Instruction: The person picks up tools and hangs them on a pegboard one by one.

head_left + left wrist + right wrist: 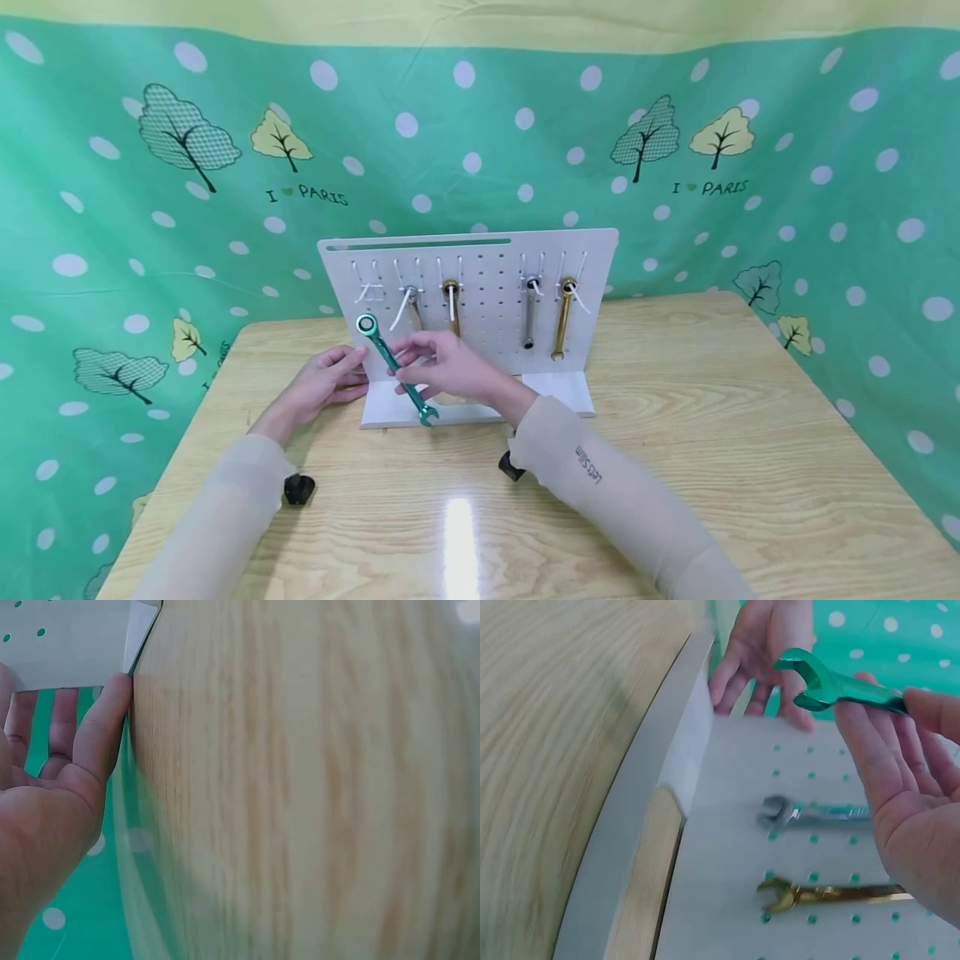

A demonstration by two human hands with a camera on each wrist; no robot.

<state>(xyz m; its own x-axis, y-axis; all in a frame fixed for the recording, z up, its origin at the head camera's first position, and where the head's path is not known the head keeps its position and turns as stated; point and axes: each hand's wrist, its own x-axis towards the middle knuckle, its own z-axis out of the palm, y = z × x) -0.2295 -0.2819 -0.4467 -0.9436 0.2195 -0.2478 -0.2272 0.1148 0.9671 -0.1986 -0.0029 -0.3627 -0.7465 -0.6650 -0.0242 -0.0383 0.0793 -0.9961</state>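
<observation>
My right hand (450,364) pinches a shiny green combination wrench (384,350) between thumb and fingers, in front of the white pegboard (487,333). The wrench slants, its ring end up to the left and its open end (821,682) low, toward the board's foot. My left hand (330,383) holds the pegboard's left edge, thumb at the front; in the left wrist view some fingers (64,724) pass behind the board. On the board's hooks hang a silver wrench (414,310) and a gold wrench (454,312) behind the right hand. The leftmost hook (366,292) is bare.
Farther right on the board hang another silver wrench (531,312) and another gold wrench (564,321). White hooks stick out toward me. The board's white foot (558,392) rests on a wooden table (675,467), with a green dotted curtain (480,142) behind.
</observation>
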